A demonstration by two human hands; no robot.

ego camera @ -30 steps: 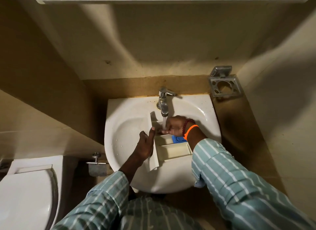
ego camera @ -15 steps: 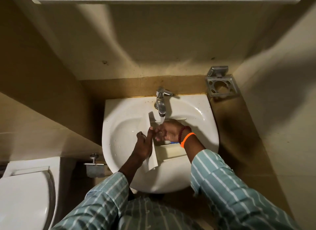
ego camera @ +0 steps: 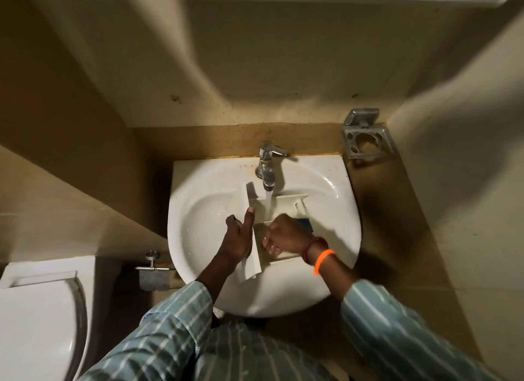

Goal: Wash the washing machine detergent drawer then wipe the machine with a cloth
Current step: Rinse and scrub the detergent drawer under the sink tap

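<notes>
Drawer (ego camera: 279, 203) sits in the sink (ego camera: 334, 210) under running tap (ego camera: 266, 169). Looks like light, stiff, slick plastic, so my left hand (ego camera: 236, 239) grip clamps its side wall; right hand (ego camera: 285, 234) is curled, scrubbing inside, holding nothing I can see.

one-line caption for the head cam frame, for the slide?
Left hand steadies white plastic detergent drawer in white basin under running chrome tap; right hand scrubs inside.
</notes>
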